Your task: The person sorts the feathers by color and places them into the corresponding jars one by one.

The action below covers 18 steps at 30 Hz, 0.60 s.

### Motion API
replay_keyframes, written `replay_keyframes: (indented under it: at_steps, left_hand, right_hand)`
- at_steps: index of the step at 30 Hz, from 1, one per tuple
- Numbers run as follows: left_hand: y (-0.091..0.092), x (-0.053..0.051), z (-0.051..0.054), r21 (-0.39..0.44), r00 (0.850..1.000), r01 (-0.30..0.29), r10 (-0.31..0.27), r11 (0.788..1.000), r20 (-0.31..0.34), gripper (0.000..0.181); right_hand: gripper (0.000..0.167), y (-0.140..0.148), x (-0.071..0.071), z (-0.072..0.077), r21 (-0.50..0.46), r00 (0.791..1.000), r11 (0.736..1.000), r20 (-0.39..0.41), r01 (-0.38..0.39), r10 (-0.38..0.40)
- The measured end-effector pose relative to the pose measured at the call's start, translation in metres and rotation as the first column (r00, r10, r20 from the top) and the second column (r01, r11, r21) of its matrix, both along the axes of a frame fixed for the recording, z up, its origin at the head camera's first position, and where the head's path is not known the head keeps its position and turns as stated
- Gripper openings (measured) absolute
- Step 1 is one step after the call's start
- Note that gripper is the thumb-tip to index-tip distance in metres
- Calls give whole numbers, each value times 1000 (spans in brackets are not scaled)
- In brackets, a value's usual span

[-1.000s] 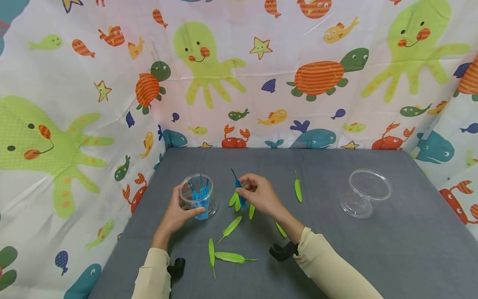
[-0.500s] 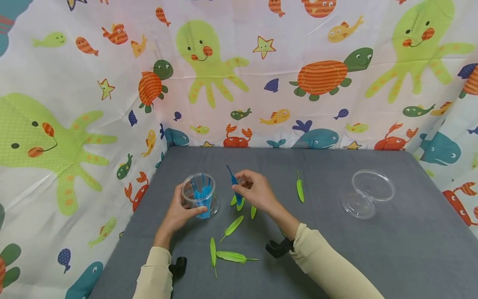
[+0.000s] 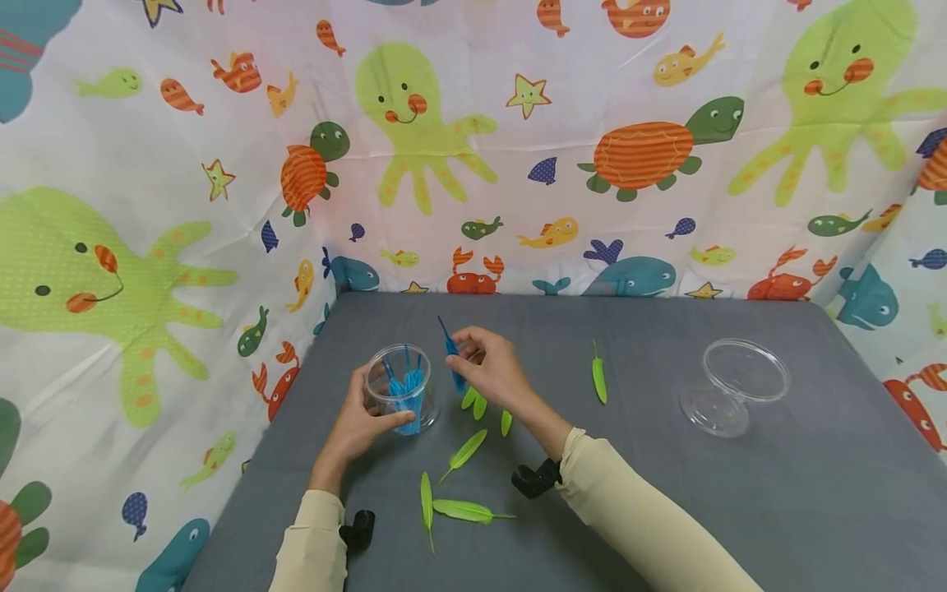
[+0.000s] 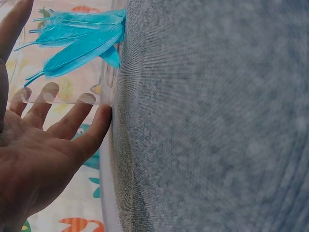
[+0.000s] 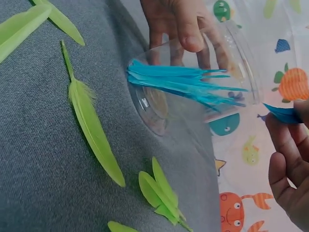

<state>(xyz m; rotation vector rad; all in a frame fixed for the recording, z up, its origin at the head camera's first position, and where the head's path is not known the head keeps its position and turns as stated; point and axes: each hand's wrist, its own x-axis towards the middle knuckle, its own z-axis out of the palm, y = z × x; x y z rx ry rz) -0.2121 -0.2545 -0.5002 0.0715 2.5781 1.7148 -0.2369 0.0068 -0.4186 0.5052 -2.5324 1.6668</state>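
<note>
A clear jar (image 3: 376,396) with several blue feathers (image 3: 408,390) standing in it is on the left of the grey table. My left hand (image 3: 358,426) grips the jar from its left side, thumb across the front; the left wrist view shows the fingers (image 4: 72,121) spread round the clear wall. Just right of the jar, my right hand (image 3: 491,367) pinches a blue feather (image 3: 454,352) between thumb and fingers, its quill pointing up. In the right wrist view the right hand (image 5: 292,169) holds that feather (image 5: 284,114) beside the jar's rim (image 5: 246,63).
Several green feathers (image 3: 468,450) lie scattered on the table (image 3: 636,510) in front of and below the right hand, and one green feather (image 3: 599,378) lies farther right. A clear stemmed dish (image 3: 747,372) stands tilted-looking at the right. A patterned curtain (image 3: 547,181) hangs behind.
My right hand has moved left and slightly up with the blue feather, closer to the jar. My left hand keeps its grip on the jar, and the view has shifted slightly.
</note>
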Motion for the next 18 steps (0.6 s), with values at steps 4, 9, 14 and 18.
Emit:
replay_keyframes:
  at_steps: [4,9,14,18]
  left_hand:
    - [0,2,-1,-4,1000,-5,5,1000,4,105]
    - [0,1,0,4,1000,-16,16,1000,4,104]
    - [-1,-2,-1,11,1000,-1,1,1000,-1,104]
    - [-2,-3,-3,15,1000,10,-10,1000,-5,103]
  right_hand:
    - [26,-8,-5,-3,-22,1000,1000,-7,8,-8]
    - [28,-22,-10,1,-50,1000,999,-13,-18,17]
    - [27,-37,-13,6,-47,997,998,-58,-49,47]
    - [27,-46,-13,6,-66,995,996,-74,-66,61]
